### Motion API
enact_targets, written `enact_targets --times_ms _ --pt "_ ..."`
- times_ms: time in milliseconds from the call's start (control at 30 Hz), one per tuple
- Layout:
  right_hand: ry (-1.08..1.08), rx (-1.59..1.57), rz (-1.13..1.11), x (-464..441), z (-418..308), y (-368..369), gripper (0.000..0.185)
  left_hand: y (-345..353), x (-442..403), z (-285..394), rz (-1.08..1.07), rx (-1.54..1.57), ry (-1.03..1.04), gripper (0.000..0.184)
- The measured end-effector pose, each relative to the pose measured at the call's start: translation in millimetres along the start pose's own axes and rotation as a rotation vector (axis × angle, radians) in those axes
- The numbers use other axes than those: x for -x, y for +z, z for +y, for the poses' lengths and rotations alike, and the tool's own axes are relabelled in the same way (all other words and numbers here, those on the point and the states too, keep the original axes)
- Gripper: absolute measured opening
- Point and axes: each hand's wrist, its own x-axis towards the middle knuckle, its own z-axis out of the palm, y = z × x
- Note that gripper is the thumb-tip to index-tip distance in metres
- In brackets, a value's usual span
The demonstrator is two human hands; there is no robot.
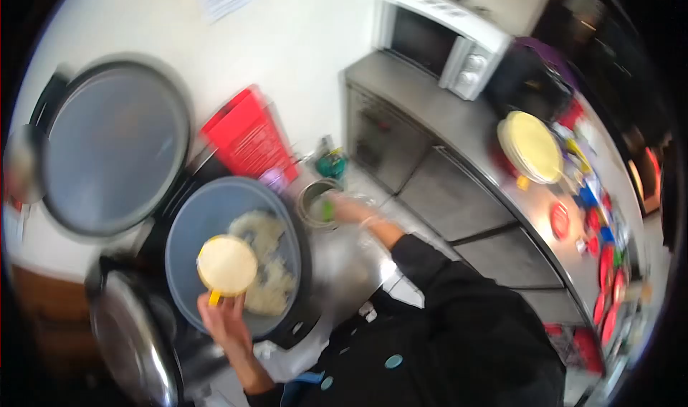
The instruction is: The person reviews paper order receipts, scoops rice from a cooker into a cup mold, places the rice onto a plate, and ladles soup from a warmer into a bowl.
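My left hand (228, 319) is closed on the handle of a yellow cup (227, 265), filled with something pale and cream-coloured. The cup is above a wide grey pan (197, 213). Pale, lumpy food (269, 285) lies on the right part of the pan's floor. My right hand (350, 208) is at a round container (309, 194) just right of the pan. Its fingers look closed by a green strip (327, 208) there, but blur hides what they grip.
A large round lid (115, 149) stands raised behind the pan at left, with another metal lid (132, 335) nearer. A red packet (247, 135) stands behind the pan. On the right, a steel counter (423, 92) carries a white microwave (444, 41), a yellow-topped tub (534, 147) and red utensils (609, 285).
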Motion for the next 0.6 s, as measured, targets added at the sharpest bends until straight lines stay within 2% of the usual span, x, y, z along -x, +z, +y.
enact_targets --times_ms 67,100,167,300,333,367,500,600 --pt "-0.017 -0.228 0.177 27 -2 -29 0.045 39 -6 -3 -0.113 -0.068 -0.025 0.049" --pt "0.095 -0.196 0.254 46 4 -44 0.04 47 -10 -13 -0.322 0.004 -0.035 0.047" --pt "0.165 -0.142 0.551 100 33 -59 0.029 90 -11 -31 -0.518 0.044 -0.089 0.047" --pt "0.536 -0.129 0.47 257 110 -45 0.034 187 33 -75 -0.743 0.235 -0.293 0.047" --pt "0.622 -0.165 0.587 307 121 -34 0.025 217 50 -83 -0.947 0.291 -0.329 0.047" --pt "0.68 -0.145 0.706 346 150 0 0.024 251 79 -85 -0.847 0.256 -0.434 0.046" --pt "0.879 -0.254 0.66 532 196 66 0.028 351 183 -132 -1.144 0.262 -0.739 0.042" --pt "1.195 -0.414 0.836 639 207 96 0.03 428 281 -161 -1.328 0.29 -0.941 0.03"
